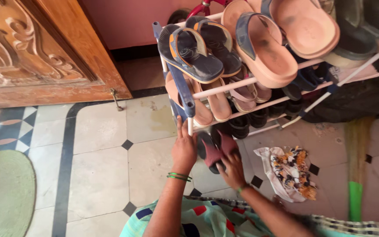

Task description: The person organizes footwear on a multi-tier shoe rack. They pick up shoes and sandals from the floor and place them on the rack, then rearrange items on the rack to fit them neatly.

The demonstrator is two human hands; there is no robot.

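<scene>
My left hand [184, 147] reaches to the bottom corner of the white and blue shoe rack [224, 89], its fingers touching the rack's leg. My right hand [232, 170] rests on a pair of maroon and black sandals [216, 148] lying on the floor at the rack's foot. Whether it grips them is unclear. Green bangles circle my left wrist. The rack's shelves hold several sandals: dark blue ones [196, 48] on top left, peach ones [281, 37] on top right, and pink and black pairs lower down.
A printed white cloth [288, 171] lies on the tiled floor right of my hands. A broom with a green handle [356, 175] lies further right. A carved wooden door [36, 48] stands open at the upper left, a green mat [3, 193] at the lower left.
</scene>
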